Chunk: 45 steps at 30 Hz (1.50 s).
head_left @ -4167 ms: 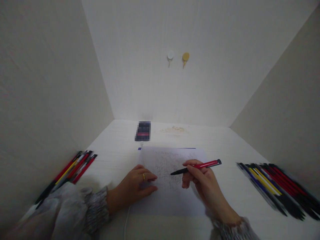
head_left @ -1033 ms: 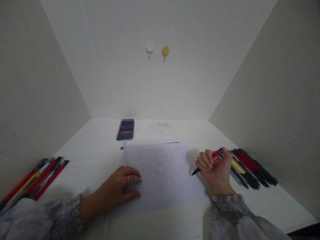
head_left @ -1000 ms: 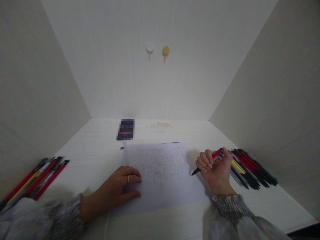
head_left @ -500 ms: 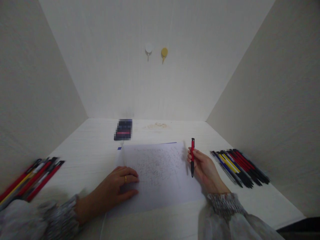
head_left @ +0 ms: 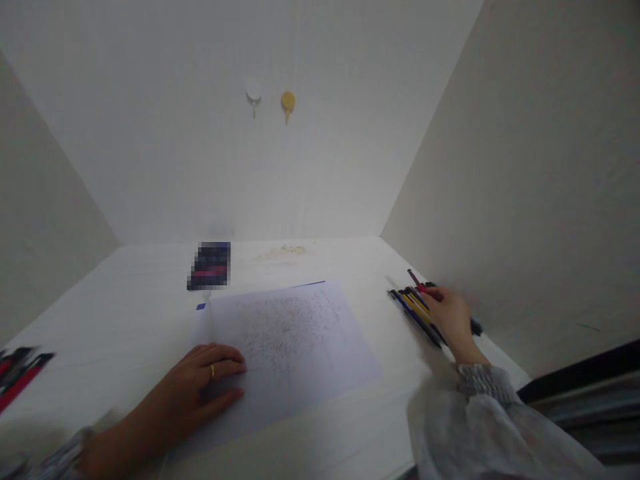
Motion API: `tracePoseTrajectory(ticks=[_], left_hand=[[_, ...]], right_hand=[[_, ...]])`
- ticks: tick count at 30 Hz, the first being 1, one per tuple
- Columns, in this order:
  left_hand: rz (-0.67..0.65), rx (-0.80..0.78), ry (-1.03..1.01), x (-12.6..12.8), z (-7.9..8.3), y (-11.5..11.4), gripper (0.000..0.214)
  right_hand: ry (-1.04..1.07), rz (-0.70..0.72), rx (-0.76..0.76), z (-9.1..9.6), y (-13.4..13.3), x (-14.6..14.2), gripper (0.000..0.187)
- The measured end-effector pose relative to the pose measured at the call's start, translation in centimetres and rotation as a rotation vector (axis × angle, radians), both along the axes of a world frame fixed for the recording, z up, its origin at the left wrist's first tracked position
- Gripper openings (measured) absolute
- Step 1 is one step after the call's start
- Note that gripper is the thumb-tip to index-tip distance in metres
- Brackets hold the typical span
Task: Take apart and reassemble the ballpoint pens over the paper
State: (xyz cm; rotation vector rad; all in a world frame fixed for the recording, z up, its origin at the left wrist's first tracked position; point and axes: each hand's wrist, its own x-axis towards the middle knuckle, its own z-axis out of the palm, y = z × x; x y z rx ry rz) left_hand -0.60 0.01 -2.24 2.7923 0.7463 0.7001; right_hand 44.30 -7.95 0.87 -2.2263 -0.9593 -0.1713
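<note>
My left hand (head_left: 207,383) lies on the left part of a sheet of paper (head_left: 345,360) covered with many small dark pen marks. Its fingers are stretched out, the thumb apart, and a ring shows on one finger. At the right, my right hand (head_left: 450,317) is closed on a red and black pen (head_left: 415,280), whose upper end points up and left; the lower part is hidden by the hand. Beneath and beside that hand lies a row of pens (head_left: 413,308), yellow, blue and black ones showing. Whether the held pen touches the row I cannot tell.
More red and black pens (head_left: 23,380) lie at the left edge. A blurred dark rectangular item (head_left: 210,265) lies behind the paper. White walls enclose the table, with a white hook (head_left: 253,93) and a yellow hook (head_left: 288,101) on the back one.
My right hand has carried the red pen from beside the paper rightward, over the row of pens. My view has turned right; my left hand stays on the paper.
</note>
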Motion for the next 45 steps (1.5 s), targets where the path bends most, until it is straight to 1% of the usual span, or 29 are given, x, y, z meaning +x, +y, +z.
tracePoseTrajectory(ticks=[1,3,5,7,9,10,11,14,19,22,25,27,30,32,34,36,37,39,41,43,45], left_hand=[[0.022,0.010,-0.021,0.1,-0.1,-0.1,0.023],[0.056,0.017,-0.049,0.2,-0.2,-0.3,0.023],[0.062,0.020,-0.048,0.2,-0.3,-0.3,0.024],[0.037,0.032,-0.029,0.1,-0.4,0.0,0.024],[0.001,0.051,-0.009,-0.1,-0.5,0.3,0.024],[-0.011,0.057,0.000,-0.2,-0.5,0.5,0.024],[-0.018,0.063,0.009,-0.3,-0.6,0.6,0.025],[-0.021,0.067,0.031,-0.5,-0.6,0.8,0.026],[-0.020,0.030,0.018,-0.4,-0.4,0.5,0.025],[-0.010,0.009,0.002,-0.2,-0.3,0.3,0.023],[0.021,-0.010,-0.027,0.0,0.1,-0.1,0.019],[-0.001,-0.045,0.001,0.1,0.6,-0.3,0.020],[-0.011,-0.102,0.027,0.3,1.5,-0.7,0.020],[-0.008,-0.137,0.032,0.4,1.9,-0.9,0.019],[0.000,-0.164,0.034,0.4,2.1,-1.0,0.020],[-0.019,-0.170,0.020,0.5,2.2,-1.1,0.021],[-0.011,-0.179,0.022,0.4,2.3,-1.1,0.022],[-0.009,-0.167,0.006,0.4,2.4,-1.3,0.021],[-0.010,-0.164,0.022,0.4,2.5,-1.4,0.022],[-0.004,-0.153,0.009,0.4,2.6,-1.7,0.020],[0.026,-0.143,-0.015,0.3,2.6,-1.8,0.020]], right_hand=[[-0.101,-0.063,-0.077,0.0,-0.6,1.5,0.022],[-0.190,-0.106,-0.192,-0.2,-1.6,3.8,0.021],[-0.223,-0.118,-0.261,-0.5,-2.2,4.9,0.021],[-0.255,-0.073,-0.297,-0.9,-2.3,5.2,0.023],[-0.298,0.002,-0.312,-1.5,-2.2,5.0,0.027],[-0.317,0.017,-0.315,-1.7,-2.1,4.9,0.027],[-0.329,0.015,-0.317,-2.0,-2.0,4.9,0.026],[-0.343,-0.058,-0.322,-2.6,-1.5,5.2,0.021],[-0.385,-0.043,-0.309,-3.3,-1.2,6.0,0.021],[-0.373,-0.069,-0.318,-3.4,-1.3,6.2,0.023],[-0.377,-0.085,-0.264,-2.9,-1.2,5.6,0.025],[-0.397,-0.066,-0.200,-1.9,-1.0,4.6,0.026],[-0.376,-0.007,-0.082,0.5,-0.2,1.8,0.025],[-0.334,0.081,-0.013,2.5,0.5,-1.2,0.023],[-0.303,0.195,0.105,4.3,1.2,-4.8,0.023],[-0.292,0.310,0.234,5.4,1.9,-8.5,0.023],[-0.289,0.361,0.278,5.6,2.2,-10.3,0.023],[-0.268,0.462,0.317,5.0,3.0,-13.5,0.021],[-0.269,0.564,0.319,3.4,3.9,-15.7,0.020],[-0.321,0.666,0.295,1.2,4.8,-17.0,0.019],[-0.389,0.783,0.220,-1.0,5.6,-17.5,0.018]])
